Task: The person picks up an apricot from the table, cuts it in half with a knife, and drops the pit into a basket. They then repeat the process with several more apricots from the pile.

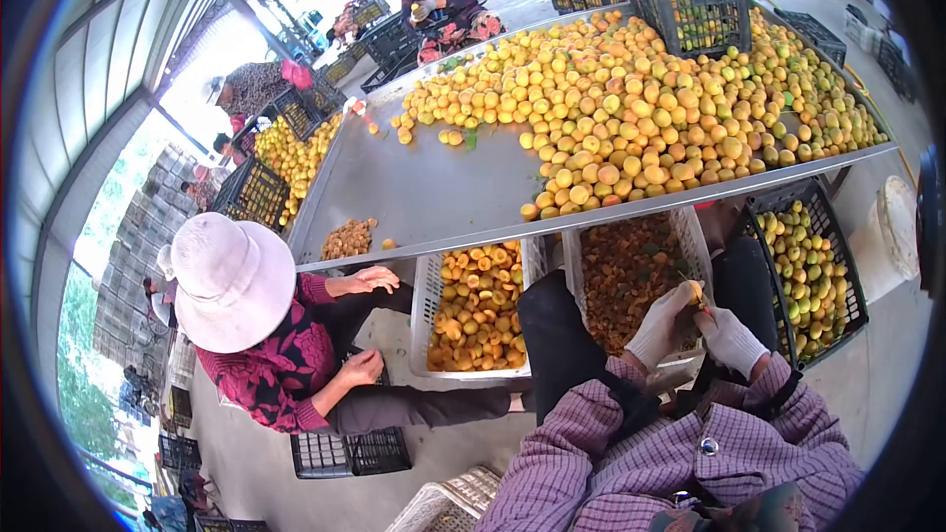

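Both of my hands wear white gloves and meet above a white crate (696, 246) of brown apricot pits and scraps (631, 271). My left hand (660, 327) is closed with a piece of orange apricot (697, 292) at its fingertips. Close against it, my right hand (731, 337) is closed around a small tool with a red handle (704, 309); its tip is too small to make out. To the left of the pits stands another white crate (422, 320) of halved apricots (483, 310).
Whole apricots (631, 128) are heaped on a metal table (414, 187), with a black crate (690, 0) among them. At right are a black crate of greenish-yellow apricots (803, 276) and a white bucket (892, 227). A co-worker in a pale hat (232, 281) sits at left.
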Available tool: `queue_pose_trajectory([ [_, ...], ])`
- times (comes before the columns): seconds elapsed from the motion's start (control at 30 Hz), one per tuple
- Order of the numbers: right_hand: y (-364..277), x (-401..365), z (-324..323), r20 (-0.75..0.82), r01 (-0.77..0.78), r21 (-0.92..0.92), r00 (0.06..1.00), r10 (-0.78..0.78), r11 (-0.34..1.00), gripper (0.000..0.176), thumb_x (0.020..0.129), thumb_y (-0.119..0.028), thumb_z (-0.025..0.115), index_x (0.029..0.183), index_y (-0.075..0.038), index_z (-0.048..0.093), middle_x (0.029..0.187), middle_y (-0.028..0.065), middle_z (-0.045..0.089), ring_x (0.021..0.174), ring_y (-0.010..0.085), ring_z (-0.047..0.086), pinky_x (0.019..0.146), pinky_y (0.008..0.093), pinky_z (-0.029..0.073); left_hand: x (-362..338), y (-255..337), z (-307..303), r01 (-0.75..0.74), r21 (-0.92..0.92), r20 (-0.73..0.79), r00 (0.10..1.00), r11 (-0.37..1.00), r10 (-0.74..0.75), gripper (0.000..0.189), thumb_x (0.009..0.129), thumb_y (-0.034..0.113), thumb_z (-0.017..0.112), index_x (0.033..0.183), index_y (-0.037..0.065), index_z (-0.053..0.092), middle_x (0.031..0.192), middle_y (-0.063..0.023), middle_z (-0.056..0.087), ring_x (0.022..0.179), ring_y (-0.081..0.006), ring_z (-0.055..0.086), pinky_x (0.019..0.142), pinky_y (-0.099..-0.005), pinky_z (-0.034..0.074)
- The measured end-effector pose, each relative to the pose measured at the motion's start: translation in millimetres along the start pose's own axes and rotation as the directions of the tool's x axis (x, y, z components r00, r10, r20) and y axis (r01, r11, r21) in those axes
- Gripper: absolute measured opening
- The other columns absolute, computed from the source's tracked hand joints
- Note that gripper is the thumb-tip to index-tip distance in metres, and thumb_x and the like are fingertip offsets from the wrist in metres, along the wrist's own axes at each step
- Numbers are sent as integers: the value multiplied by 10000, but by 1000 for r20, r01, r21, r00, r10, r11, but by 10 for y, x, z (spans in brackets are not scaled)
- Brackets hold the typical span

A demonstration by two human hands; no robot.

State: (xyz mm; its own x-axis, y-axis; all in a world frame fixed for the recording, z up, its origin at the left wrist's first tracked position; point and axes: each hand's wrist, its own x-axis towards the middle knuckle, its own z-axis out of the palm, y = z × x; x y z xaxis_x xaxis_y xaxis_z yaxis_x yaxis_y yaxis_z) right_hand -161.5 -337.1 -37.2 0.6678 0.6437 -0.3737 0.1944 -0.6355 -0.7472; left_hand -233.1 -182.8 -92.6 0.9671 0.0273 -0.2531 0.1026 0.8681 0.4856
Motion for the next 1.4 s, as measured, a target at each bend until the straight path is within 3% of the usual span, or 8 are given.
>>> queue_pose_trajectory([
  [0.13,-94,-131,-11,81,-112,123,991,102,986,452,1043,-363,494,1138,55,637,955,300,701,1009,492,663,842,476,522,-8,21,40,-112,149,-30,993,983,117,510,1015,441,634,1339,50,588,1148,-55,640,1057,-209,618,999,-372,491],
  [0.33,-148,-164,40,-60,-43,-111,998,37,993,436,1035,-372,516,1137,34,637,1006,321,686,1045,494,652,874,512,521,6,-39,26,22,-179,30,999,984,-17,496,1033,436,603,1315,28,589,1163,-73,651,1091,-214,617,1034,-364,472],
  [0.73,-26,-94,110,-74,-58,-115,996,50,992,448,1042,-369,507,1116,53,640,1038,330,677,1058,495,645,873,497,519,-24,-12,150,5,-121,-97,995,993,-17,450,1030,395,628,1294,32,593,1050,-70,661,1004,-208,638,951,-333,525],
  [0.93,-17,2,57,51,-47,78,998,43,996,441,1048,-358,489,1127,48,642,1070,347,667,1042,493,652,875,508,520,58,-52,24,-143,78,-70,986,987,148,427,1024,368,644,1286,34,594,1061,-54,650,977,-196,633,918,-340,531],
  [1.0,40,-76,118,14,-8,-32,1000,9,999,398,1050,-314,483,1119,58,608,880,246,690,896,393,707,799,442,532,60,-35,45,-162,-34,-160,975,986,154,402,1032,362,631,1282,49,601,1036,-51,655,957,-195,636,904,-342,531],
  [1.13,196,-26,199,-41,-15,-152,999,9,988,389,1044,-305,479,1135,50,609,877,248,690,885,384,708,765,440,527,-13,8,162,-102,-195,-114,990,975,80,396,1041,385,608,1277,67,612,1005,-43,661,928,-190,637,891,-345,529],
  [1.2,159,23,196,-89,43,-143,994,-56,989,440,1044,-363,486,1102,46,638,990,311,688,1016,496,655,827,520,525,-15,14,202,-20,-262,-137,990,965,-17,409,1054,434,563,1280,98,620,970,-36,659,909,-183,634,883,-348,527],
  [1.4,116,103,197,5,95,-93,995,-95,991,384,1030,-372,527,1083,-16,661,973,292,691,978,487,664,789,550,530,-11,6,75,-80,-111,-61,995,991,73,526,1076,491,481,1282,22,604,1061,-40,658,1023,-174,643,933,-337,527],
])
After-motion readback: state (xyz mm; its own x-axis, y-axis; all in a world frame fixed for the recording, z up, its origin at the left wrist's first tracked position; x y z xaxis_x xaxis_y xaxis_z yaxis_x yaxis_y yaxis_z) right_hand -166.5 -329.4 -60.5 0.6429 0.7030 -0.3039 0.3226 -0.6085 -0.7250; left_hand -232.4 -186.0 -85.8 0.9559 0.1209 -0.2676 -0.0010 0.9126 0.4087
